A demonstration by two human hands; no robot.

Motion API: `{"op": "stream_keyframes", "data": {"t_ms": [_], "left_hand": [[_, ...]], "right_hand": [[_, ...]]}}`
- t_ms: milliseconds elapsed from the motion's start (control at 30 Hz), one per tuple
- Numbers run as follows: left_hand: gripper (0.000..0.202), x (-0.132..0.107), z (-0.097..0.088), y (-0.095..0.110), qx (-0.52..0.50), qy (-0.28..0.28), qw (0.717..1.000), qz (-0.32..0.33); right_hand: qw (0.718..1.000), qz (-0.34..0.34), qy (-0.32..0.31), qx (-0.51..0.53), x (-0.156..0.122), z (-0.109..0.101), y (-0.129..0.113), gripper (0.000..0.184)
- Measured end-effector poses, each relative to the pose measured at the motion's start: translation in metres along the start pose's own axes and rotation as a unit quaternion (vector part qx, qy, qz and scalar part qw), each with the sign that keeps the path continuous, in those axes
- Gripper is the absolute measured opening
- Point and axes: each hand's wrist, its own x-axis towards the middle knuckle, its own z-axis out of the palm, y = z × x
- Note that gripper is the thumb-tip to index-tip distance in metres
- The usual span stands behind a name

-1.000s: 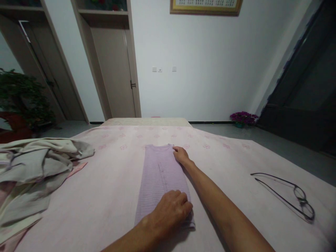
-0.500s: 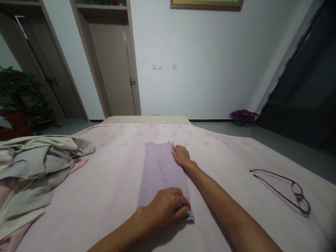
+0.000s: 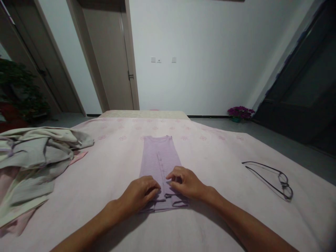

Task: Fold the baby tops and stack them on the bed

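A lavender knit top (image 3: 154, 154) with a round neck and a buttoned front lies flat, its neckline pointing away from me. Its sides look tucked under, and its bottom hem is uneven, with overlapping layers. My left hand (image 3: 141, 191) is closed at the lower left front, thumb and fingers pinching the fabric close to the hem. On the other side of the button line, my right hand (image 3: 186, 182) has curled fingers, with a bit of cloth between thumb and forefinger. Both palms are hidden.
A pink flowered sheet (image 3: 110, 164) covers the surface. Rumpled grey, cream and pink clothes (image 3: 39, 157) are heaped at left. Black-framed glasses (image 3: 283, 183) lie at right. Beyond stand a door (image 3: 105, 59), a wall and purple flowers (image 3: 240, 112) in a pot.
My right hand has come back from the top's right shoulder to its lower front. My left hand has moved left from the lower right corner. The view has tilted slightly down.
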Motion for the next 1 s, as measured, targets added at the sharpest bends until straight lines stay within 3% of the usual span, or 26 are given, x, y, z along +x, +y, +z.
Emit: {"op": "stream_keyframes", "data": {"t_ms": [167,333,433,500,600,700,867,1000], "left_hand": [[0.018,-0.007,0.014,-0.006,0.052,0.002,0.998,0.029],[0.015,-0.007,0.019,-0.01,0.071,0.022,0.996,0.042],[0.014,-0.008,0.023,-0.011,0.088,0.053,0.993,0.066],[0.016,-0.01,0.028,-0.009,0.103,0.081,0.987,0.097],[0.018,-0.011,0.037,-0.001,0.114,0.118,0.974,0.156],[0.019,-0.012,0.046,0.011,0.119,0.148,0.96,0.204],[0.014,-0.012,0.058,0.028,0.139,0.158,0.944,0.255],[0.014,-0.012,0.064,0.035,0.174,0.107,0.947,0.249]], "right_hand": [[0.995,-0.031,-0.061,-0.071,-0.006,0.003,-0.007,0.021],[0.991,-0.052,-0.113,-0.043,-0.004,-0.004,-0.006,0.03],[0.992,-0.069,-0.105,-0.011,-0.008,-0.005,-0.005,0.027],[0.995,-0.049,-0.075,0.045,-0.011,-0.003,-0.003,0.023],[0.988,0.043,0.003,0.149,-0.012,-0.002,0.001,0.021],[0.977,0.109,0.048,0.178,-0.015,-0.009,0.003,0.013],[0.982,0.131,0.01,0.139,-0.04,-0.024,-0.003,0.009],[0.985,0.135,-0.014,0.106,-0.064,-0.021,-0.004,0.012]]}}
